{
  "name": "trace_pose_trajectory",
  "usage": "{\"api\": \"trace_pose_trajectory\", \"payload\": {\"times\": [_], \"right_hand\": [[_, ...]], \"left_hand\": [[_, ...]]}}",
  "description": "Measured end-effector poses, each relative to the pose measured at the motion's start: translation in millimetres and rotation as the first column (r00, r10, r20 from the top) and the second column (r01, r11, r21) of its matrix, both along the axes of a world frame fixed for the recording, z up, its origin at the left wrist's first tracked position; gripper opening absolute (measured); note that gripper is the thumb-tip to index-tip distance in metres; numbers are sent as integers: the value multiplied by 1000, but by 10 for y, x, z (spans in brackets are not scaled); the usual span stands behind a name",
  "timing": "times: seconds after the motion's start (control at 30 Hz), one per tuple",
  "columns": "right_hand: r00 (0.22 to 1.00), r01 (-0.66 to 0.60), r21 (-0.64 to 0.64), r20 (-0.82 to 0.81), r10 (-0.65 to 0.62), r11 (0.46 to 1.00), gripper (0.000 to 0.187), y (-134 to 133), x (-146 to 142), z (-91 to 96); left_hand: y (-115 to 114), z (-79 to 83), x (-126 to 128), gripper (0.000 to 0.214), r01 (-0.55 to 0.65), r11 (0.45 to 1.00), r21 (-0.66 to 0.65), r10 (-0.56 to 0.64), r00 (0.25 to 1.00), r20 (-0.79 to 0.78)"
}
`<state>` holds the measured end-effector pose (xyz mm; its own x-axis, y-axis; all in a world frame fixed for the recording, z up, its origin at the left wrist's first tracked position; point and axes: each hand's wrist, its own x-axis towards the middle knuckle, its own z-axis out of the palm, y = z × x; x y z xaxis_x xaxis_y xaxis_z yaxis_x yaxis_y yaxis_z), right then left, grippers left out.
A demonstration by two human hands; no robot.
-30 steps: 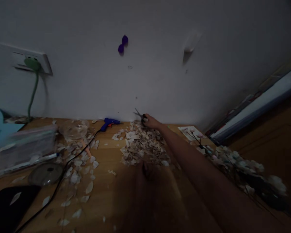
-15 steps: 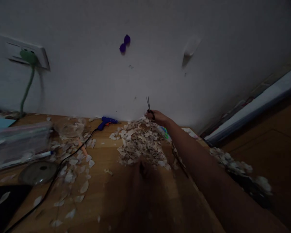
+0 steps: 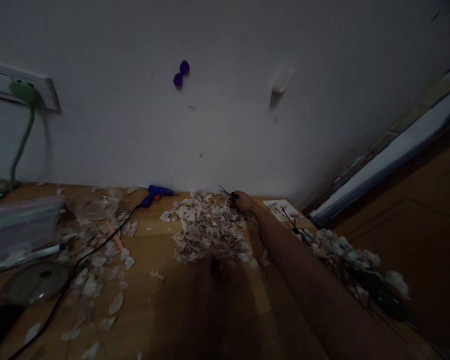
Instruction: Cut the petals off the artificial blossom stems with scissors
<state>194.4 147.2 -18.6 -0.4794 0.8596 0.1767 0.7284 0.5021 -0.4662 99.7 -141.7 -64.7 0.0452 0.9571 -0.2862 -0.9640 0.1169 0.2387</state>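
My right hand (image 3: 242,201) reaches far forward to the back of the wooden table (image 3: 165,300), near the wall. Its fingers are closed round a pair of small scissors (image 3: 226,192), whose blades point left and lie low over a heap of pale cut scraps (image 3: 208,230). My right forearm stretches from the lower right across the table. My left hand is out of sight. The scene is dim.
A blue glue gun (image 3: 154,193) lies by the wall, its black cord (image 3: 75,280) running to the lower left. Pale petals (image 3: 97,260), a glass bowl (image 3: 93,206) and a round lid (image 3: 35,282) lie left. A flowered branch (image 3: 345,255) lies right. A wall socket (image 3: 18,90) holds a green plug.
The hand lifted the scissors upright above the scrap heap half a second ago, and has now lowered them back onto the far edge of the heap, blades pointing left.
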Motion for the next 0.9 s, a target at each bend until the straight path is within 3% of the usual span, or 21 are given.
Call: {"api": "trace_pose_trajectory", "payload": {"times": [0.13, 0.27, 0.53, 0.63, 0.7, 0.77, 0.8, 0.83, 0.87, 0.9], "right_hand": [[1000, -21, 8, 22, 20, 1000, 10, -7, -15, -158], [1000, 1, 51, 8, -1, 999, 13, 13, -41, -104], [999, 41, 117, -24, -38, 992, 11, -230, 63, 352], [1000, -26, 35, 10, 26, 999, 10, -496, 189, 576], [990, -113, -88, 69, 119, 990, 6, -724, 346, 750], [949, -201, -333, 167, 268, 921, 12, -966, 540, 948], [873, -231, -585, 229, 431, 778, 18, -1079, 634, 1050], [806, -211, -754, 226, 547, 622, 23, -1178, 716, 1148], [764, -195, -838, 195, 615, 509, 27, -1259, 777, 1234], [754, -224, -848, 161, 637, 480, 29, -1318, 812, 1299]], "left_hand": [[-42, -13, -11, 28, -31, 999, -21, 31, 999, -10], [-85, 21, -7, 30, -55, 998, -27, 54, 998, -15], [-89, 149, -2, 30, -79, 997, -9, 78, 996, -41], [-97, 184, 9, 30, -96, 995, -6, 95, 994, -57], [-102, 196, 21, 31, -116, 993, -7, 115, 991, -68], [-102, 196, 30, 31, -145, 989, -12, 143, 986, -82], [-98, 191, 30, 31, -162, 987, -16, 160, 983, -91], [-93, 184, 28, 31, -181, 983, -20, 178, 979, -101], [-88, 175, 22, 30, -203, 979, -24, 199, 973, -114], [-83, 167, 14, 27, -225, 974, -28, 220, 967, -129]]}}
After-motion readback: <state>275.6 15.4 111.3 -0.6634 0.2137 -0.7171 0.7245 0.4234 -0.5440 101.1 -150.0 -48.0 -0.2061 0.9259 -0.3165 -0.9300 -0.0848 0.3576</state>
